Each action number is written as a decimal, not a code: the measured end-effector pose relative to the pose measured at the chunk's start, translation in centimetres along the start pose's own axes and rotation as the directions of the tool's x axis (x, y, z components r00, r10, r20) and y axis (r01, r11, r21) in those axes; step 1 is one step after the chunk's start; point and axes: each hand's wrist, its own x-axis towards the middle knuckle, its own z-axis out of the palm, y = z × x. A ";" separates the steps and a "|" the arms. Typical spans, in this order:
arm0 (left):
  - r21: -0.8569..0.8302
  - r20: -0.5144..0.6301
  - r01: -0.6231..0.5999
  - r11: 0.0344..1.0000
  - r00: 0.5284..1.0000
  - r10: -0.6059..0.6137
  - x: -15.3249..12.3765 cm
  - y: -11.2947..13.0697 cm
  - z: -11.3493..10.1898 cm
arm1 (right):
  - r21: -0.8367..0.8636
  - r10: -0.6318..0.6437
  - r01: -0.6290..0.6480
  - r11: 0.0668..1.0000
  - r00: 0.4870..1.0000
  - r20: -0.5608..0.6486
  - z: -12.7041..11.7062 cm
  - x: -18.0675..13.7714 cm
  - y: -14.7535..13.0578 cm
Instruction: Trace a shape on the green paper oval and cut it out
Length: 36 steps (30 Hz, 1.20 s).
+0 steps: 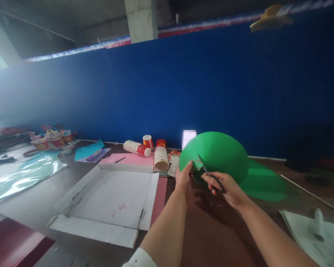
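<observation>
My left hand (184, 176) pinches the near left edge of a round green sheet (219, 152), thumb on top, holding it tilted up off the table. Black-handled scissors (217, 183) are gripped in my right hand (225, 187), with their blades at the sheet by a cut in its lower left part. The blades are spread a little. Behind and to the right, another green sheet (264, 181) lies on the dark table.
To the left lies a shallow white cardboard tray (108, 196) on pink paper (159, 200). Paper cups (161, 159) stand and lie behind it. A thin stick (308, 191) and a stack of papers (323, 237) are at right. A blue partition (156, 89) rises behind.
</observation>
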 end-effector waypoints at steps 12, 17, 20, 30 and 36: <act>0.030 0.105 0.013 0.999 0.994 -0.017 -0.3 0.1 -1.0 | -0.047 0.064 -0.064 0.997 0.998 0.008 -0.8 -0.9 -0.2; 0.031 0.102 0.022 0.999 0.995 -0.025 -0.8 0.4 -1.0 | -0.056 0.068 -0.067 0.996 0.998 0.007 -0.7 -1.2 -0.5; 0.039 0.091 0.018 0.999 0.996 -0.022 -0.8 0.4 -1.1 | -0.056 0.055 -0.054 0.997 0.998 0.017 -0.8 -1.0 -0.1; 0.035 0.074 0.005 0.999 0.997 -0.008 -0.1 -0.3 -1.1 | -0.096 0.031 -0.030 0.995 0.999 0.011 -1.5 -0.4 1.0; 0.035 0.071 -0.014 0.999 0.997 0.012 0.0 -0.2 -1.1 | -0.114 0.044 -0.041 0.993 0.999 0.022 -1.8 -0.2 1.0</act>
